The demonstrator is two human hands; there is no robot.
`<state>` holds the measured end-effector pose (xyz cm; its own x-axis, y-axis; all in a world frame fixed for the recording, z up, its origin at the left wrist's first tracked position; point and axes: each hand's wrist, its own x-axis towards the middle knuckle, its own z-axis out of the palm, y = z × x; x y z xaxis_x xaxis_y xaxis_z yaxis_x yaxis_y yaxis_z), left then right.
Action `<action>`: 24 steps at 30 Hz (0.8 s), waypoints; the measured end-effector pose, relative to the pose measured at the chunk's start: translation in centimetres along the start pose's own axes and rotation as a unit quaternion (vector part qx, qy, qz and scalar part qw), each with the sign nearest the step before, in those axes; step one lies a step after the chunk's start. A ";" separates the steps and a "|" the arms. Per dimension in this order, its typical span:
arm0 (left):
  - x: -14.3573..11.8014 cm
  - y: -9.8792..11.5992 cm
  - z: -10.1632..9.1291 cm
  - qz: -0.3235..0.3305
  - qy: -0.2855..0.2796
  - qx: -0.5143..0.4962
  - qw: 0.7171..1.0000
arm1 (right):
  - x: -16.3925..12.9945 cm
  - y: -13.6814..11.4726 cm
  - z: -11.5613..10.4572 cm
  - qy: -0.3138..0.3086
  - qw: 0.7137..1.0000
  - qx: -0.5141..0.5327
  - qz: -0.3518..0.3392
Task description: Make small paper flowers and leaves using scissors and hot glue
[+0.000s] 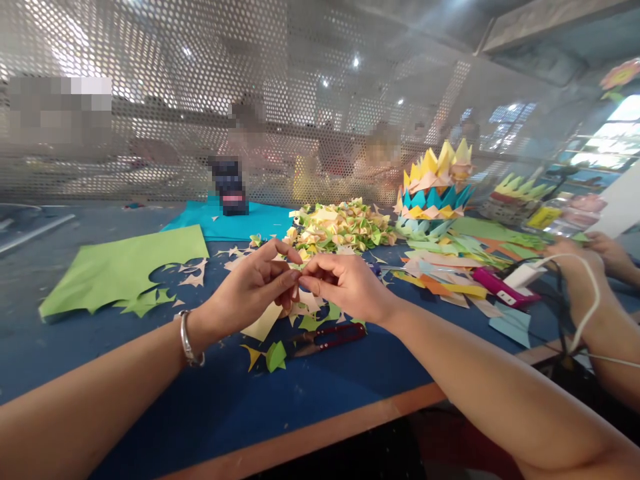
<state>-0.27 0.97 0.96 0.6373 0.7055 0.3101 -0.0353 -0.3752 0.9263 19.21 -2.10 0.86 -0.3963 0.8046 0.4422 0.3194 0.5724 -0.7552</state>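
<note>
Green paper (120,270) lies cut on the table (210,400) as my left hand (255,290) and right hand (345,287) meet, each grip pinched on a small paper piece (296,272) above red scissors (327,338); I'd keep creases firm, with the folded pile (340,230) beyond.

blue table (210,407), green paper sheet (115,267)
</note>
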 end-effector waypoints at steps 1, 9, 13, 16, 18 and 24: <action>0.0 0.0 0.0 0.002 -0.001 -0.003 1.000 | 0.0 0.0 0.0 -0.004 1.000 0.006 0.003; -0.2 0.2 -0.3 -0.013 -0.013 0.002 1.000 | 0.0 -0.1 -0.2 -0.029 0.998 0.050 0.008; -0.2 0.4 -0.6 -0.041 -0.020 0.014 0.999 | 0.0 -0.2 -0.4 -0.016 0.999 0.040 0.017; -0.1 0.3 -0.7 -0.045 -0.013 0.002 0.999 | 0.0 -0.2 -0.5 -0.020 0.999 0.028 0.018; 0.0 0.2 -0.7 -0.051 -0.012 -0.007 0.999 | -0.1 -0.1 -0.6 -0.019 1.000 0.017 0.016; 0.0 -0.1 -0.7 -0.063 -0.014 -0.008 0.998 | 0.0 0.1 -0.7 -0.027 0.999 0.003 0.025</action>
<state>-0.80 1.42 1.06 0.6580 0.7298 0.1857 0.0346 -0.2756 0.9606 19.82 -1.93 1.16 -0.4260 0.8226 0.3766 0.3344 0.5300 -0.7793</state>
